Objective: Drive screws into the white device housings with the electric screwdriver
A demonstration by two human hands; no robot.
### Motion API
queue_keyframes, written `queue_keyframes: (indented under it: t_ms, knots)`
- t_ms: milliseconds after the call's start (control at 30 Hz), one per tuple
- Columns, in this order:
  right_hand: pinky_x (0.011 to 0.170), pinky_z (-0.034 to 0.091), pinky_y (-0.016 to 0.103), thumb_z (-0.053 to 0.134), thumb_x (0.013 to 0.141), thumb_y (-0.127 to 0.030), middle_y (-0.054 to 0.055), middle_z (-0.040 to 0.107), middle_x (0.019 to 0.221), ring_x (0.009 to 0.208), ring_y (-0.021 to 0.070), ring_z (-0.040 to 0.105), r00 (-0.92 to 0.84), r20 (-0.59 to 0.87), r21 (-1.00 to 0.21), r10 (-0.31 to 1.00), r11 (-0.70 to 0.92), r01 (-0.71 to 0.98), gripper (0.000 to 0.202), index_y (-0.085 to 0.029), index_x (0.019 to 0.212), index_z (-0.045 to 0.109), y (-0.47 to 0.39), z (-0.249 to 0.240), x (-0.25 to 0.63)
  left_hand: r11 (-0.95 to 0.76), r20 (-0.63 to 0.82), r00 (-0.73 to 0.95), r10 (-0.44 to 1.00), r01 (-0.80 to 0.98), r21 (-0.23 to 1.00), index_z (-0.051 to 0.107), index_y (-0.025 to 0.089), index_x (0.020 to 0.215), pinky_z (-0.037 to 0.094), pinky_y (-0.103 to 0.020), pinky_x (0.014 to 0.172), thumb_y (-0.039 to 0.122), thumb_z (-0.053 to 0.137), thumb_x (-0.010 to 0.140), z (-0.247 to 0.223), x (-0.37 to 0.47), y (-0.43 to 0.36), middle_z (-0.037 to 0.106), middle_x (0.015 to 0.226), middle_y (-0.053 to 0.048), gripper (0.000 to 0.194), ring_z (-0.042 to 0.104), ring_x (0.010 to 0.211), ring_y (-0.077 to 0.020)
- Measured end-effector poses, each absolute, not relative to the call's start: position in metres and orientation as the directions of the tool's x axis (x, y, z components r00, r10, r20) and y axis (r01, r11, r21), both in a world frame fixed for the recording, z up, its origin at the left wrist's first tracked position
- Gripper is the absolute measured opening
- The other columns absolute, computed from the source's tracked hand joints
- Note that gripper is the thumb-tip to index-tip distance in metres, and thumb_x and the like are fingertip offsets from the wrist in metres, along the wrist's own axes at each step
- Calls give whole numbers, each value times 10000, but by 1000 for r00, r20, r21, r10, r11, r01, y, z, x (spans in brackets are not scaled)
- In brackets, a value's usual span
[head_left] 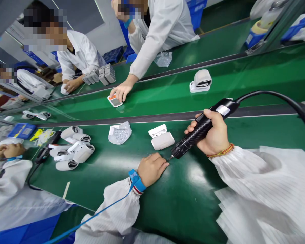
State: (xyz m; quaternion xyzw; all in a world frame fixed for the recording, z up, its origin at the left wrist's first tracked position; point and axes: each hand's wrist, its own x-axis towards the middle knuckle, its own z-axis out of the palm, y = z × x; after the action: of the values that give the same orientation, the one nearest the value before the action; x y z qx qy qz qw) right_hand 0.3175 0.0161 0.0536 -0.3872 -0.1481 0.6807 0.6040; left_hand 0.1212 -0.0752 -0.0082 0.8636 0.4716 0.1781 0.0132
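Observation:
In my right hand (213, 134) is a black electric screwdriver (195, 134), tilted with its bit pointing down and left. The bit's tip is beside the fingertips of my left hand (152, 169), which rests on the green table (188, 203) with its fingers pressed together. Whatever those fingers may pinch is too small to make out. Just beyond my hands lies a white device with a rolled grey cuff (163, 140). A clear bag of small metal pieces (120, 133) is further left.
A conveyor belt (162, 98) runs across, bearing another cuffed device (201, 81). Across it, a person's hand (123, 90) touches a white and orange device (115, 100). Several cuffed devices (75, 149) and a second screwdriver (47, 149) lie left. A black cable (274, 93) arches at right.

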Motion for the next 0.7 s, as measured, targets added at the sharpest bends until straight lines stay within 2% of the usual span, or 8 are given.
queue_keyframes:
  t_ms: [133, 267, 367, 467, 533, 633, 700]
  knots:
    - [483, 448, 287, 624, 610, -450, -8, 503, 506, 456, 121, 482, 67, -206, -730, 976, -107, -675, 304, -194, 713, 495, 3, 64, 313, -543, 312, 470, 826, 813, 212, 624, 176, 751, 434, -234, 586, 361, 443, 916, -9, 123, -74, 623, 725, -7, 307, 580, 655, -116]
    - [476, 426, 304, 634, 588, -436, -7, 524, 493, 432, 138, 486, 58, -85, -761, 995, -28, -648, 300, -205, 736, 513, -10, 74, 309, -544, 343, 446, 827, 788, 288, 606, 171, 706, 421, -216, 554, 395, 477, 896, -8, 125, -75, 597, 676, -1, 321, 553, 611, -100]
    - [462, 420, 319, 638, 586, -430, -5, 526, 486, 425, 154, 491, 44, 8, -775, 999, 34, -631, 269, -221, 718, 533, -14, 83, 312, -563, 459, 382, 802, 739, 370, 608, 172, 895, 472, -247, 652, 484, 561, 822, -3, 123, -74, 611, 801, -33, 325, 576, 732, -133]
    - [436, 411, 323, 606, 624, -394, 2, 535, 475, 408, 162, 499, 75, 144, -769, 987, 159, -620, 196, -217, 694, 559, -15, 96, 319, -522, 642, 210, 737, 780, 345, 481, 170, 1199, 482, -363, 807, 583, 646, 699, 1, 119, -64, 542, 1019, -103, 669, 544, 954, -221]
    - [416, 402, 328, 594, 632, -364, 4, 538, 461, 398, 173, 506, 116, 224, -768, 968, 249, -591, 163, -209, 680, 570, -15, 110, 325, -454, 691, 136, 710, 838, 301, 327, 161, 1336, 448, -446, 894, 638, 678, 617, -1, 116, -52, 449, 1157, -154, 931, 479, 1097, -292]
    - [387, 391, 344, 629, 594, -367, -5, 525, 433, 392, 194, 511, 179, 272, -785, 945, 326, -527, 170, -213, 644, 578, -19, 131, 333, -404, 623, 178, 762, 882, 242, 128, 120, 1414, 362, -530, 994, 678, 710, 520, -7, 117, -30, 294, 1316, -232, 1204, 324, 1261, -387]
    - [377, 381, 354, 662, 584, -399, -11, 502, 416, 383, 194, 502, 207, 272, -799, 940, 341, -495, 199, -224, 603, 568, -22, 142, 339, -401, 551, 220, 805, 886, 232, 99, 117, 1419, 357, -519, 1012, 612, 751, 527, -11, 122, -19, 283, 1332, -236, 1211, 311, 1277, -387]
